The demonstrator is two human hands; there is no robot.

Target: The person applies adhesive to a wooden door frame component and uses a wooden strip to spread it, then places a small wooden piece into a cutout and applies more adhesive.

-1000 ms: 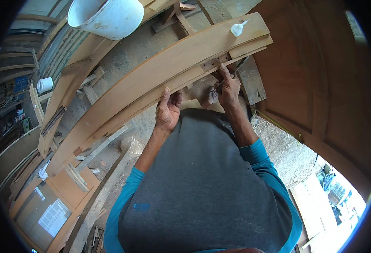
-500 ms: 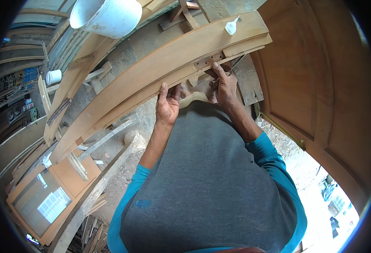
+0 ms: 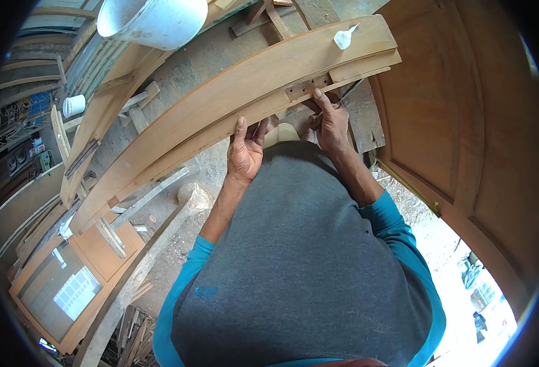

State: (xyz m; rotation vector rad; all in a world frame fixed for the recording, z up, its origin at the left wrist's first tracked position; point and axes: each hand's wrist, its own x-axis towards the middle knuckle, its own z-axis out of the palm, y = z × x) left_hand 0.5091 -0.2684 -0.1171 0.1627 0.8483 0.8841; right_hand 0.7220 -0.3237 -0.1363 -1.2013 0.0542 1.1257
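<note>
A long light-brown wooden board with a stepped edge stretches across in front of me, its curve at least partly due to the lens. My left hand grips its near edge, thumb on the face and fingers curled beneath. Farther right, my right hand has its thumb against the same edge, just below a shallow dark recess with small holes. A thin dark metal tool sticks out from this closed hand; its kind is unclear. On the board's right end lies a small white squeeze bottle with a pointed nozzle.
A white bucket stands beyond the board, and a small white tub is at the left. A large brown panelled door rises close on my right. Timber offcuts and a glazed wooden panel lie lower left.
The view has shifted slightly, so the board and bucket sit a little differently in it. Both hands keep nearly the same hold along the board's edge.
</note>
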